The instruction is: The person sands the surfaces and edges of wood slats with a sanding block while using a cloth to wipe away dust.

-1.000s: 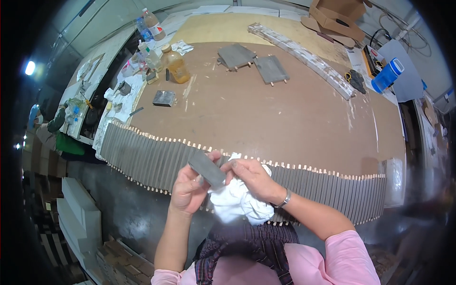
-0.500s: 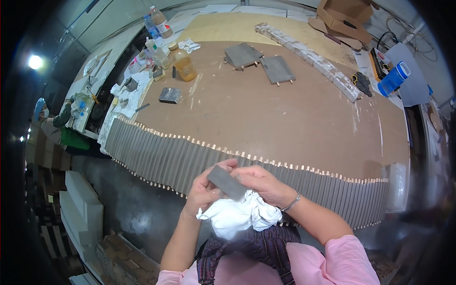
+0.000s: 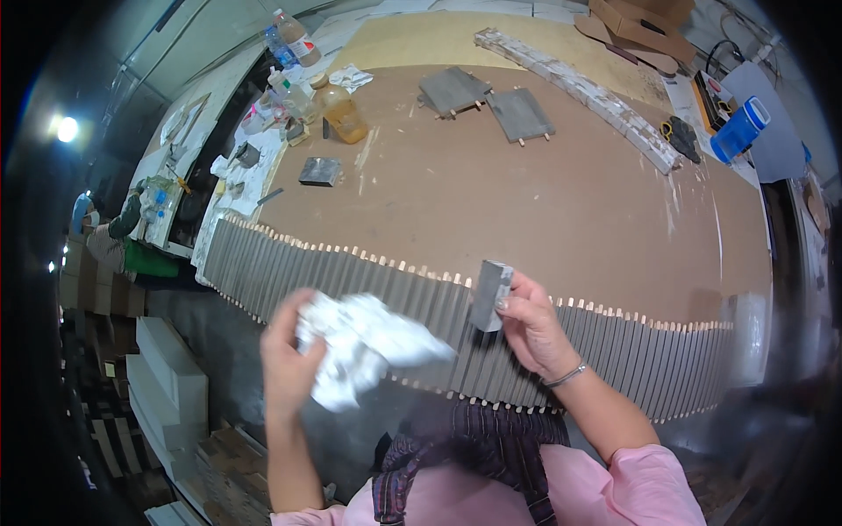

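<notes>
A crumpled white cloth (image 3: 364, 342) hangs from my left hand (image 3: 294, 346), whose fingers are closed on its left side. In my right hand (image 3: 537, 324) a small dark grey rectangular block (image 3: 489, 296) is held upright between thumb and fingers. Below and around both hands runs a long row of narrow grey strips (image 3: 386, 302) laid side by side along the table's near edge, with pale wooden tabs sticking out at their ends. My right hand and the block are over the middle of this row. The cloth covers part of it.
The brown table (image 3: 421, 193) carries grey square plates (image 3: 522, 114) on tabs, a dark block (image 3: 320, 172) and a long whitish bar (image 3: 579, 101). A jar of amber liquid (image 3: 342, 112) stands at left. A blue bottle (image 3: 741, 130) and scissors (image 3: 667, 130) are at right. A person (image 3: 114, 232) is far left.
My hands have moved apart. The left has drawn the white cloth off to the left, while the right has carried the grey block rightward and turned it upright.
</notes>
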Demonstrator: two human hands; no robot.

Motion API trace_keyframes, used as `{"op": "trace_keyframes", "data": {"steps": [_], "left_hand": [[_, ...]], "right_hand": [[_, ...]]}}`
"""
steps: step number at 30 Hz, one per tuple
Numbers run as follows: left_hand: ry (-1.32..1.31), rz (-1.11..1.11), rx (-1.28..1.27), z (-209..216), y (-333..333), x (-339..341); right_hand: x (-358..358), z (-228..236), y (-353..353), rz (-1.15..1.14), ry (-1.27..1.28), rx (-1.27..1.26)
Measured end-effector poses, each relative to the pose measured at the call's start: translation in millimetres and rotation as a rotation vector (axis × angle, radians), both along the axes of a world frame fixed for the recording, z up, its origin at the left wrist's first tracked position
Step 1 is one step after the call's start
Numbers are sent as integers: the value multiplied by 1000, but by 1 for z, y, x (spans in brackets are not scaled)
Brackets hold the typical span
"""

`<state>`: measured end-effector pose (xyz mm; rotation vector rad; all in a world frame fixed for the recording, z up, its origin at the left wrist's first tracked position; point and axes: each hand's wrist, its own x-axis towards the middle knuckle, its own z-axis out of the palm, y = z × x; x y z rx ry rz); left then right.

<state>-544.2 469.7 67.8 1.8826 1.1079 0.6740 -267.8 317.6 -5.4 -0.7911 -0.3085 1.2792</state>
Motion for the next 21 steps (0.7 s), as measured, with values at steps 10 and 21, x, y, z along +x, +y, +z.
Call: {"op": "trace_keyframes", "data": {"steps": [10, 21], "left_hand": [[588, -490, 714, -43, 53, 35], [759, -353, 841, -30, 57, 38]], "right_hand": [[15, -28, -18, 15, -179, -127], [18, -35, -17, 43, -183, -110]]}}
